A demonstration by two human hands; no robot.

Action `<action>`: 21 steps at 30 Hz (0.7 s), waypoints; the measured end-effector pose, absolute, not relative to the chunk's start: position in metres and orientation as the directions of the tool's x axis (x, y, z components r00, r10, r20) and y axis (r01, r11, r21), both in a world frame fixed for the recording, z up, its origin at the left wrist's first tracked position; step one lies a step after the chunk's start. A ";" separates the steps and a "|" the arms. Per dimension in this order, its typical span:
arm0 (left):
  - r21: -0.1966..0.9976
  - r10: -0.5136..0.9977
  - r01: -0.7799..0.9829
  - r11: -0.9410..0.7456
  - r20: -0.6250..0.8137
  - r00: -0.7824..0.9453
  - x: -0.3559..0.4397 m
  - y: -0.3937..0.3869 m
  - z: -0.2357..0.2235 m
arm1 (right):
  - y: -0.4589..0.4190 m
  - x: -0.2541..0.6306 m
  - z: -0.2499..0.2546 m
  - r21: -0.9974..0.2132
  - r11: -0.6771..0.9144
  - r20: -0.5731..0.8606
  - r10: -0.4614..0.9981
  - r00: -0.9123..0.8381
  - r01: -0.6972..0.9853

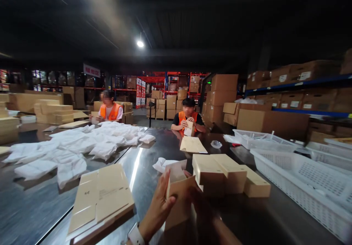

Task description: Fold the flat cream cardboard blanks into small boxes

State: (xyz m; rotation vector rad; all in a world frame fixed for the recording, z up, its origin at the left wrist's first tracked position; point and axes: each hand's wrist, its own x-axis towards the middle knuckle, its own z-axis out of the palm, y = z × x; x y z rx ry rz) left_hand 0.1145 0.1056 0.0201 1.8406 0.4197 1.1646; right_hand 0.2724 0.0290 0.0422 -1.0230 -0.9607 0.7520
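**Inspector:** Tan card, unsealed, top flap standing up: that was the small carton (178,193) you had at the near edge of the table (148,157). Your left hand (158,208) lay flat along its left face, fingers up towards the flap, which I read as bracing the wall so the box kept its square shape.

**Second inspector:** And your right hand (202,204) was closed round the right side of the same carton. It sat in shadow, so I could not tell exactly how the fingers lay, only that it gripped the box. Both hands held one thing, raised just off the steel.

**Inspector:** Just to the right of it, the finished boxes (228,177) lay side by side, touching, within your easy reach; that placing looked deliberate to me. The stack of flat blanks (101,197) rested at near left, close by your left hand.

**Second inspector:** A white packet (162,163) lay just beyond your carton. The heap of white bags (82,146) was spread over the far left of the table, well apart from you.

**Inspector:** The white baskets (302,171) ran along the right side. I could not see what they held.

**Second inspector:** Two co-workers in orange vests sat at the far end. The one facing you (187,118) held a small box of their own, with a flat blank (192,145) on the table before them.
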 end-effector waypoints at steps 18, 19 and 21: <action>0.838 0.817 -0.489 -0.244 0.449 0.362 0.123 0.076 0.015 | 0.006 0.280 0.060 -0.332 0.383 0.900 0.403 0.168 0.862; 0.831 0.821 -0.497 -0.250 0.454 0.346 0.124 0.071 0.013 | 0.000 0.277 0.064 -0.131 0.375 0.932 0.361 -0.014 0.918; 0.834 0.815 -0.498 -0.237 0.450 0.365 0.127 0.060 0.009 | -0.011 0.267 0.073 0.091 0.424 0.904 0.344 -0.253 0.901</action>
